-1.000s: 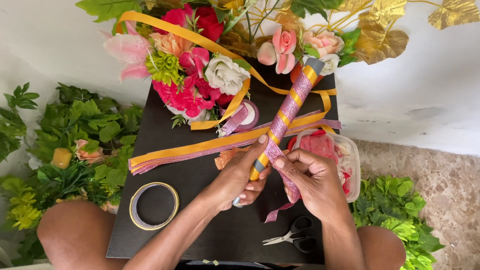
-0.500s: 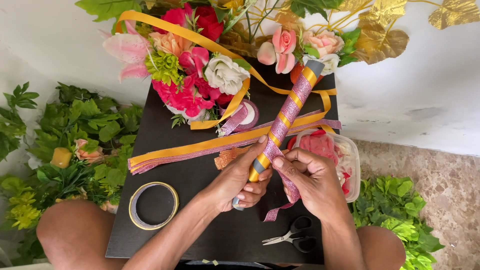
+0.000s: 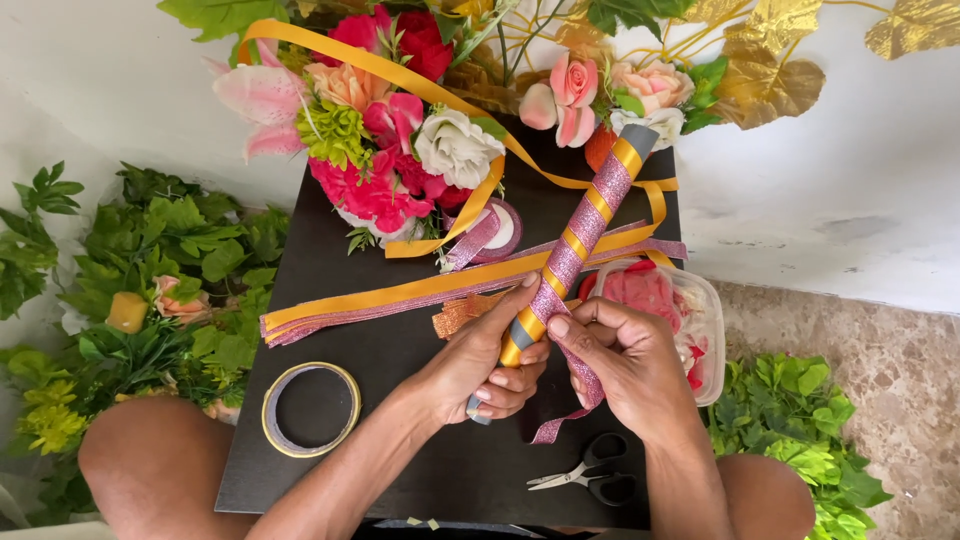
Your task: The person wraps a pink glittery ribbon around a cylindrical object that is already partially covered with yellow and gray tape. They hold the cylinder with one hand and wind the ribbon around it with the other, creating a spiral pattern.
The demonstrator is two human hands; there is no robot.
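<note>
A small black counter stands pushed against a white plastered wall that fills the upper part of the view, its surface slightly uneven and marked with faint smudges. To the lower right the floor is beige speckled stone, mottled brown and cream. Green leafy foliage crowds the space left of the counter, and another clump of green leaves lies on the floor to its right. Gold-coloured leaves spread against the wall above. The light is soft, even daylight with only gentle shadows.
</note>
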